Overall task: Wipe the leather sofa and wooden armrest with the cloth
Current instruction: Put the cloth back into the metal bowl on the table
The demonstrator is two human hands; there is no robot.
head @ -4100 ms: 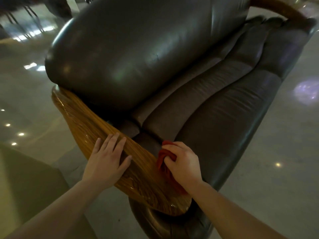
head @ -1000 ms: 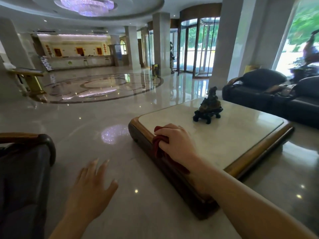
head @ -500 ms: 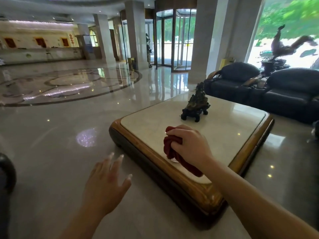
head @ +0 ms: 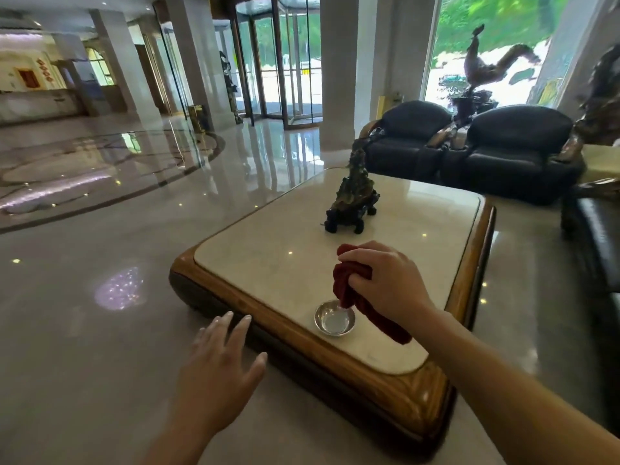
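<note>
My right hand [head: 385, 283] is shut on a dark red cloth [head: 355, 290] above a low coffee table [head: 369, 391] with a pale stone top and a wooden rim. The cloth's lower end hangs at the rim of a small shiny metal bowl [head: 334, 319] on the tabletop. My left hand [head: 218, 374] hovers open, fingers spread, over the floor beside the table's near left edge. The sofa I wiped earlier is out of view. Two other dark leather armchairs [head: 516, 152] with wooden armrests stand across the table.
A dark carved figurine [head: 352, 196] stands mid-table beyond the bowl. A dark leather seat edge [head: 597, 236] shows at the right. A bird sculpture [head: 483, 72] stands behind the armchairs. Polished marble floor [head: 100, 297] spreads left toward pillars and glass doors.
The view has turned from the sofa's armrest to the coffee table. My right hand carried the cloth over the tabletop, and the metal bowl now shows beneath it. My left hand stays open.
</note>
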